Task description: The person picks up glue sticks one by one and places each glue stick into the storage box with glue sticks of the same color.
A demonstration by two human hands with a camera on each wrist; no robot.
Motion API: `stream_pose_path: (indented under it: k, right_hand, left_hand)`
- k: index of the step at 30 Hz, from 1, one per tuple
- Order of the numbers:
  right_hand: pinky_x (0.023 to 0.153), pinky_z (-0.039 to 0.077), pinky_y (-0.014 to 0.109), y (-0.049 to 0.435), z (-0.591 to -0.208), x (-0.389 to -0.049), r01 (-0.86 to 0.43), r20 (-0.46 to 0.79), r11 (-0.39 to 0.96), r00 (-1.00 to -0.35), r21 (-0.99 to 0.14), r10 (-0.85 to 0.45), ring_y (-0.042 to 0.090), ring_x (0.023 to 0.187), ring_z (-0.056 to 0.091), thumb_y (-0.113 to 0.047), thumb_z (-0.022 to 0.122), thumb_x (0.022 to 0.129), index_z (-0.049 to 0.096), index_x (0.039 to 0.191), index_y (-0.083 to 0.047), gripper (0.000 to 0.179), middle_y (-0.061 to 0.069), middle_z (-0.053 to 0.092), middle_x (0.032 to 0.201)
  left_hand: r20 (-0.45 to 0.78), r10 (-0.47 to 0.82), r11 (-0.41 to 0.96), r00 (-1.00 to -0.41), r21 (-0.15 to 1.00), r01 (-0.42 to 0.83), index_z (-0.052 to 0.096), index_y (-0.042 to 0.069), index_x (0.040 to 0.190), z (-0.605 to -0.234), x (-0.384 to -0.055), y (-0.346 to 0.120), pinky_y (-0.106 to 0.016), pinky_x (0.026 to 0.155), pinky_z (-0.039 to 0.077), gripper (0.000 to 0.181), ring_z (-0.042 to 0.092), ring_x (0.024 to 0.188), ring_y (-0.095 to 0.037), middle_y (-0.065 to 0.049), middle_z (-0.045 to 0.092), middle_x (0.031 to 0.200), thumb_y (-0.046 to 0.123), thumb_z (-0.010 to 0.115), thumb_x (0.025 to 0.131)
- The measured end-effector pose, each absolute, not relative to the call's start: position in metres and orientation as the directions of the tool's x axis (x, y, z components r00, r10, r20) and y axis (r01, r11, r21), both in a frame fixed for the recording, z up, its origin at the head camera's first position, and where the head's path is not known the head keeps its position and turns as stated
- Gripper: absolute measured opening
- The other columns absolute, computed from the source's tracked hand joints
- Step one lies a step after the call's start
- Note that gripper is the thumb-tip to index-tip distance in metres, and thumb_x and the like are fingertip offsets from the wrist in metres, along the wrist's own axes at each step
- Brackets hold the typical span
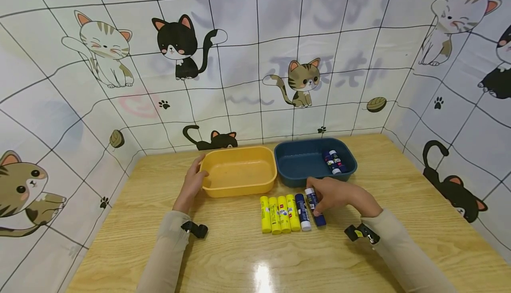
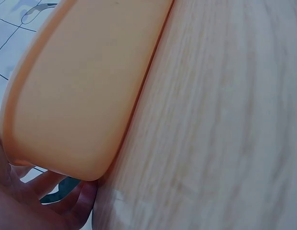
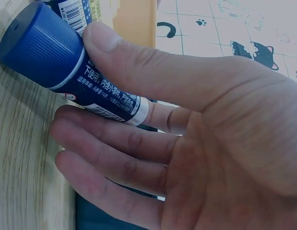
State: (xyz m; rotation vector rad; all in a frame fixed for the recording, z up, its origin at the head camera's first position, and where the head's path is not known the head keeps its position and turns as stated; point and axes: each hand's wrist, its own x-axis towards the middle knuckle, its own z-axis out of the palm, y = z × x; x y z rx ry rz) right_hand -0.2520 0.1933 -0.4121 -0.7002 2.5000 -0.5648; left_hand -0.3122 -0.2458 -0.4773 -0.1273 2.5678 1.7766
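While the left hand (image 1: 192, 183) grips the outer end of the yellow bin (image 1: 239, 191), just left of the blue bin (image 1: 293, 180), the right hand (image 1: 330, 192) is close in front of the blue bin, its thumb and fingers clamped on a navy stick (image 3: 83, 79) with its white end toward the blue bin; whether this stick touches the table (image 1: 223, 248) cannot be told. Beside it, also in front of the blue bin, lies a second navy stick (image 1: 302, 211), then four yellow sticks (image 1: 284, 215) in a row. Two more navy sticks (image 1: 330, 162) rest inside the blue bin, toward its right end. Behind the blue bin rises a wall (image 1: 239, 80) printed with cartoon cats
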Motion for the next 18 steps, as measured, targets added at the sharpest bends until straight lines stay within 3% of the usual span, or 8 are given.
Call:
stream_pose_path:
  k: [5, 12, 18]
  right_hand:
    - [0.065, 0.047, 0.028, 0.1923, -0.4116, -0.2507, -0.352, -0.338, 0.785, -0.757, -0.510, -0.559, 0.014, 0.074, 0.055, -0.021, 0.088, 0.081, 0.050, 0.117, -0.014, 0.052, 0.000, 0.062, 0.087]
    - [0.066, 0.062, 0.037, 0.1934, -0.4144, -0.2500, -0.227, -0.378, 0.745, -0.749, -0.627, -0.545, 0.020, 0.073, 0.068, -0.012, 0.084, 0.084, 0.049, 0.120, -0.011, 0.050, 0.007, 0.064, 0.102]
    - [0.067, 0.063, 0.038, 0.1947, -0.4164, -0.2519, -0.208, -0.365, 0.702, -0.734, -0.681, -0.572, 0.019, 0.076, 0.071, -0.006, 0.082, 0.086, 0.047, 0.120, -0.008, 0.049, 0.009, 0.065, 0.104]
  left_hand:
    - [-0.061, -0.052, 0.345, -0.997, 0.936, -0.075, 0.025, 0.019, 0.166, -0.4765, -0.3114, -0.2458, -0.053, 0.115, 0.041, 0.069, 0.047, 0.141, -0.039, -0.025, 0.039, 0.162, 0.006, 0.043, 0.100]
    - [-0.060, -0.046, 0.338, -0.997, 0.939, -0.072, 0.024, 0.021, 0.166, -0.4755, -0.3102, -0.2457, -0.054, 0.115, 0.041, 0.069, 0.046, 0.143, -0.038, -0.023, 0.036, 0.164, 0.008, 0.044, 0.101]
    - [-0.061, -0.045, 0.340, -0.997, 0.937, -0.073, 0.024, 0.021, 0.166, -0.4740, -0.3096, -0.2446, -0.053, 0.115, 0.040, 0.069, 0.045, 0.144, -0.038, -0.023, 0.036, 0.164, 0.008, 0.043, 0.101]
